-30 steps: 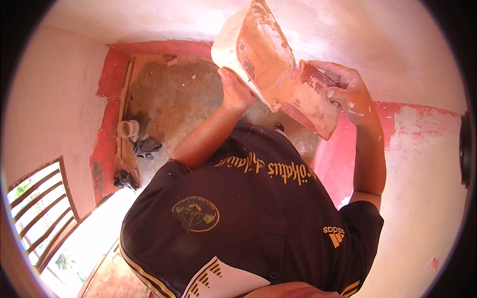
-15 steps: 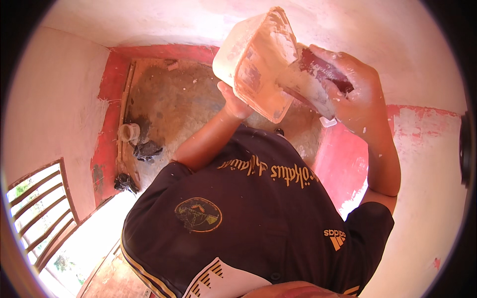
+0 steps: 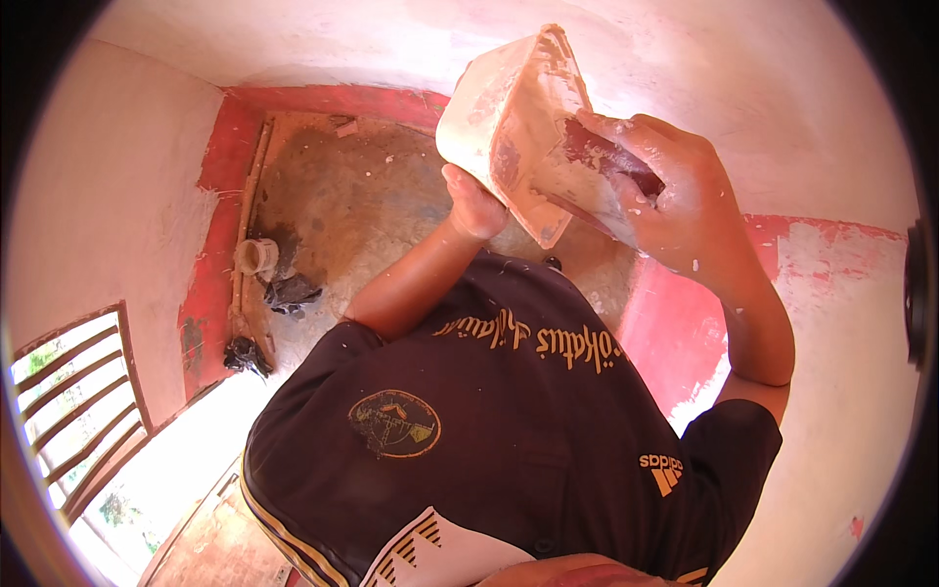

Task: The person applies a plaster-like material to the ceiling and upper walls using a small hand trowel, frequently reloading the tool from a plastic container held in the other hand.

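A pale rectangular plastic tub (image 3: 479, 112), its inside and rim smeared with whitish putty, is held up tilted, with its mouth toward the right. My left hand (image 3: 476, 203) supports it from below at the near left corner; the thumb shows, while the other fingers are mostly hidden under the tub. My right hand (image 3: 690, 191) is closed round a dark red, putty-coated scraper (image 3: 599, 152). The scraper's far end reaches into the tub's mouth, against the putty. White splashes of putty cling to my right fingers and wrist.
A pale wall (image 3: 342, 44) with a red lower band (image 3: 323, 98) rises close beyond the tub. On the stained floor (image 3: 362, 186) at left lie a small white bucket (image 3: 256, 256), black plastic bags (image 3: 291, 293) and a long pole (image 3: 251, 186). A barred window (image 3: 83, 391) is at far left.
The tub has shifted slightly right and down with my left hand, and its mouth has turned further rightward. The scraper in my right hand has moved left, deeper into the tub.
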Demonstrator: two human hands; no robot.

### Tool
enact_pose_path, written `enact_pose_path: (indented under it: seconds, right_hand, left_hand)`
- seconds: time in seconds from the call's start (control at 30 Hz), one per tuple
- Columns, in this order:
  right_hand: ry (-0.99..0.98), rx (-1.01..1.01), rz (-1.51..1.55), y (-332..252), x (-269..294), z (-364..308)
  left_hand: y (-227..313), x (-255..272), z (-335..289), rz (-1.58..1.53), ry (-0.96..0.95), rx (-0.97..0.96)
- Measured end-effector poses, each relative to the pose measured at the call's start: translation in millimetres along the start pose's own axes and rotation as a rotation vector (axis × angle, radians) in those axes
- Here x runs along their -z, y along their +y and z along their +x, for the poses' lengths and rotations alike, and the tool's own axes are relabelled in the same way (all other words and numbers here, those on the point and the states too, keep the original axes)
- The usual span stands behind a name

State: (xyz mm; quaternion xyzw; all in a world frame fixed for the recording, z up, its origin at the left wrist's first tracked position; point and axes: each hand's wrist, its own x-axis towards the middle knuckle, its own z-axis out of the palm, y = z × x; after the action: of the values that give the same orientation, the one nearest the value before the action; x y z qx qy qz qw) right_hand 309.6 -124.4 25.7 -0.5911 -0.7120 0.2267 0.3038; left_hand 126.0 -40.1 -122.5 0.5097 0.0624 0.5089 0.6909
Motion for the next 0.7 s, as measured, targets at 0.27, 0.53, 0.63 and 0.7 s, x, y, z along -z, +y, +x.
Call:
enact_pose_path:
  seconds: [0.27,0.53,0.63,0.7]
  right_hand:
    - [0.083,-0.025,0.136,13,-33,-7]
    - [0.039,-0.238,0.722,50,-49,-11]
    - [0.064,-0.248,0.853,64,-49,-15]
    - [0.066,-0.213,0.914,73,-44,-19]
  left_hand:
    - [0,10,-7,0.027,0.081,-0.015]
    - [-21,15,-15,0.115,0.218,0.075]
    - [-35,19,-13,-0.010,0.118,-0.024]
    - [-46,19,-11,-0.048,0.076,-0.064]
